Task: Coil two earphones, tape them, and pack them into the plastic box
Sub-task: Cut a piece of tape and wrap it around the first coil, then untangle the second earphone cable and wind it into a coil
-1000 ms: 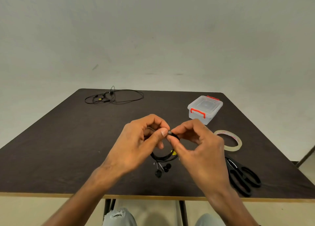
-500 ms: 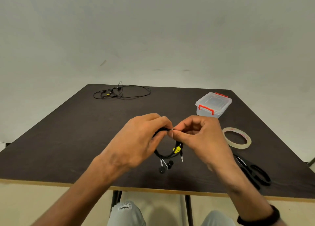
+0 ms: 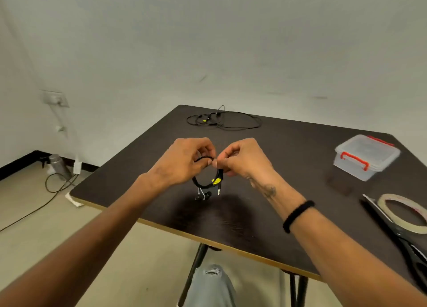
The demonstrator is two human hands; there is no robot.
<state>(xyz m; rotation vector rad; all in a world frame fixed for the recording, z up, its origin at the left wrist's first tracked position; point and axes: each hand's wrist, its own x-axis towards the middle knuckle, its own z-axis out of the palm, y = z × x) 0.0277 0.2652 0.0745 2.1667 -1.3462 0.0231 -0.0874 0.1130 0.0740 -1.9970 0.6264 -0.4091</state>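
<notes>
My left hand (image 3: 184, 161) and my right hand (image 3: 242, 159) both pinch the top of a coiled black earphone (image 3: 208, 183) held above the dark table (image 3: 265, 202). A yellow tag, the jack plug and the earbuds hang below the coil. The second black earphone (image 3: 223, 120) lies loose and uncoiled at the table's far edge. The clear plastic box (image 3: 366, 158) with red latches sits shut at the right. A roll of clear tape (image 3: 403, 213) lies near the right edge.
Black scissors (image 3: 409, 244) lie beside the tape roll along the right edge. On the floor at the left are a metal bottle (image 3: 59, 165), a wall socket (image 3: 55, 98) and a trailing cable (image 3: 53, 191). My knee shows under the table's front edge.
The view has swung left, so the table and its objects sit further right in frame. Both hands keep pinching the coil's top, and the plug and earbuds now hang free below it.
</notes>
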